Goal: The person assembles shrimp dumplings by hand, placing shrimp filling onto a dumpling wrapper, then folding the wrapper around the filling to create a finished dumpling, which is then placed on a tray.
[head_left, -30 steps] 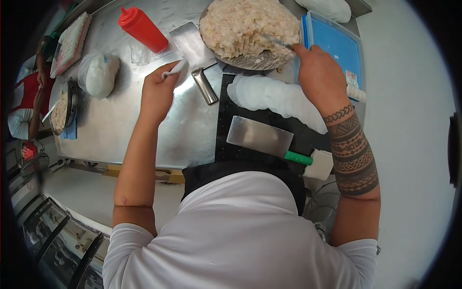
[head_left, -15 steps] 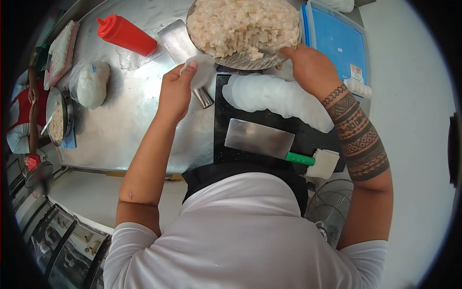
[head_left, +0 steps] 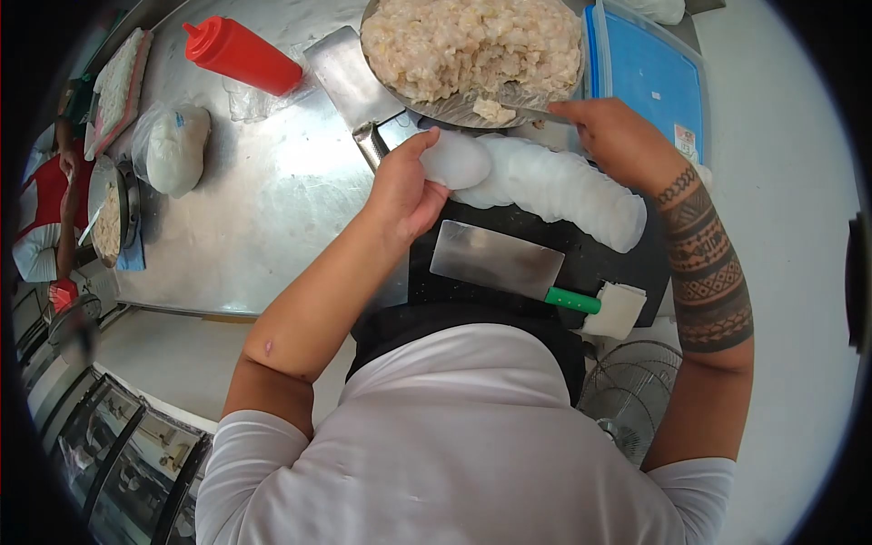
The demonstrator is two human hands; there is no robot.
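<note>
In my left hand (head_left: 411,186) a round white dumpling wrapper (head_left: 460,163) is pinched under the thumb, over the left end of a long fanned row of wrappers (head_left: 554,186). My right hand (head_left: 618,141) grips a thin flat metal spreader (head_left: 536,114) at the near right edge of a large bowl (head_left: 427,109). Pale chunky meat filling (head_left: 472,45) is heaped in that bowl. A small lump of filling (head_left: 493,111) sits at the spreader's far end. The row rests on a black board (head_left: 509,227) below the bowl.
A green-handled cleaver (head_left: 498,261) lies on the board beside a folded white cloth (head_left: 618,311). Left of the bowl are a metal-handled cleaver (head_left: 354,77) and a red squeeze bottle (head_left: 243,56). A blue-lidded box (head_left: 645,73) stands right. Another person (head_left: 50,195) is at far left.
My left hand has moved right and slightly down with the wrapper, from over the bare metal table to the row. My right hand has shifted slightly right and down; the spreader now shows.
</note>
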